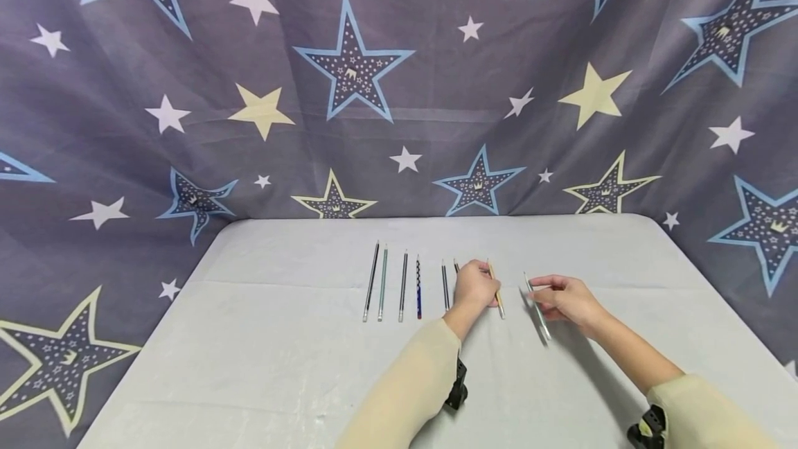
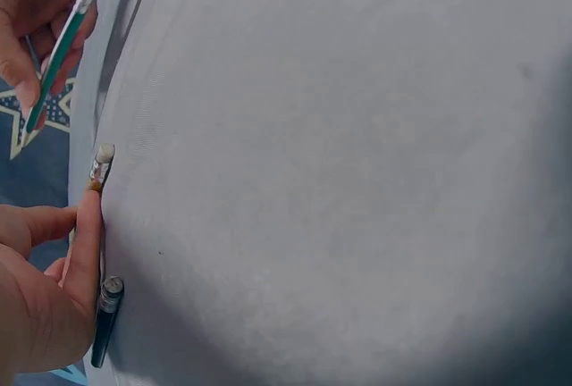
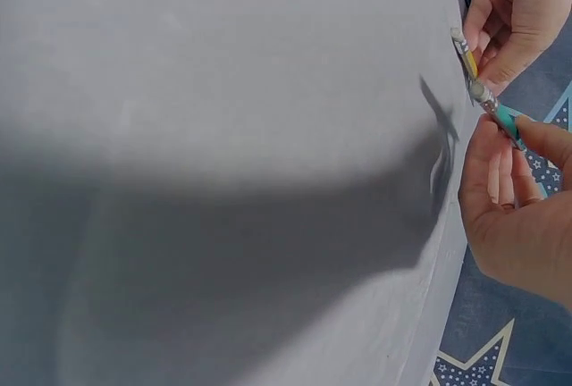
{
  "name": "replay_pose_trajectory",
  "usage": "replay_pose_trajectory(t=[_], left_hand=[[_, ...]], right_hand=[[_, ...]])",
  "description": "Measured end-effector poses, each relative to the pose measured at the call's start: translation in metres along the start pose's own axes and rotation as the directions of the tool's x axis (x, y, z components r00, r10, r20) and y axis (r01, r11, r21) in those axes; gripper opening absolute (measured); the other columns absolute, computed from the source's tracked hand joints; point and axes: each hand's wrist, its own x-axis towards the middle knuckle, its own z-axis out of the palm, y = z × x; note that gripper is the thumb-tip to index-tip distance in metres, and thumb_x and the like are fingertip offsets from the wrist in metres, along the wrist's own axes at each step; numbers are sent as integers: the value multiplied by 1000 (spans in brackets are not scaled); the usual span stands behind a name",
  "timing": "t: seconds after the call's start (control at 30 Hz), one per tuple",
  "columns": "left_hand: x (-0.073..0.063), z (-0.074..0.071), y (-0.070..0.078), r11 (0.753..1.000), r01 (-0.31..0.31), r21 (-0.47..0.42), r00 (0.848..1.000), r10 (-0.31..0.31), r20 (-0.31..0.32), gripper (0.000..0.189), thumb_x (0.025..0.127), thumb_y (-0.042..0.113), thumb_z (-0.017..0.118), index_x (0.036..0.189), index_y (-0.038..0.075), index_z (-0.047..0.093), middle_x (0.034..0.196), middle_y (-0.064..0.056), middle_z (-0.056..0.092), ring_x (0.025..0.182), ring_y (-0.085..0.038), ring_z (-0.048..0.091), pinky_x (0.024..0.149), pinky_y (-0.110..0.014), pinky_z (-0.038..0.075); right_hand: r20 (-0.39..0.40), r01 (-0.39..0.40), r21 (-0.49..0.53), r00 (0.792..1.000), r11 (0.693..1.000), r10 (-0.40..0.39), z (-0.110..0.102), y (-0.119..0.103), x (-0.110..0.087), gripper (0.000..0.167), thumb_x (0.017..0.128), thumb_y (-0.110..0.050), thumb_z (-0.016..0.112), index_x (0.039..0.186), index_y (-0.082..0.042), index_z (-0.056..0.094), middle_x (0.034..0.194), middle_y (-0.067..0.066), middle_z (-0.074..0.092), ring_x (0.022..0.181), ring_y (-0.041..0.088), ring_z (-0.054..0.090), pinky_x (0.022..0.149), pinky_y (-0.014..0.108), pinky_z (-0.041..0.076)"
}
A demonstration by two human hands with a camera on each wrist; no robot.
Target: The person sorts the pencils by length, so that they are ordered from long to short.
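My left hand pinches a yellow pencil at the right end of a row of pencils. Its eraser end points toward me. In my right hand a green pencil is held between thumb and fingers, tilted and raised off the table, its shadow falling beside it. Left of my left hand lie a dark pencil and another dark pencil mostly hidden by that hand. Farther left are a blue patterned pencil, a dark grey pencil, a teal pencil and a black pencil.
The pencils lie roughly parallel on a table with a pale grey cover. Behind it hangs a dark curtain printed with stars. A black wrist camera sits on the left sleeve, another camera on the right.
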Motion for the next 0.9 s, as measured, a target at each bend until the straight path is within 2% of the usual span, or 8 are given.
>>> replay_pose_trajectory(t=[0.23,0.47,0.6,0.9], left_hand=[[-1,-2,-1,998,-25,58,1000,25,0,31,78,0,67,109,0,62,83,-5,66,48,-9,59,40,-14,50],[0,0,-1,997,-16,69,1000,16,-3,33,79,2,67,112,1,63,83,-7,67,43,-8,56,40,-15,50],[0,0,-1,994,-31,104,999,32,-6,32,78,2,68,110,1,63,85,-8,68,43,-6,55,39,-14,49],[1,0,-1,994,-28,105,1000,28,-1,33,78,3,70,110,1,63,86,-8,67,46,-6,56,42,-15,50]], right_hand=[[-24,-8,10,1000,1000,8,2,-4,7,52,89,-18,60,132,6,44,82,-5,59,70,6,59,67,24,57],[-59,-6,22,998,1000,7,2,-5,17,52,89,-17,60,132,6,44,82,-7,61,70,5,59,67,23,58],[-79,-9,46,997,999,13,2,-5,22,52,89,-16,60,133,7,43,80,-8,61,70,5,59,66,22,58],[-125,-19,71,992,997,28,10,-3,38,50,87,-13,61,130,8,45,76,-8,58,65,5,57,63,21,58]])
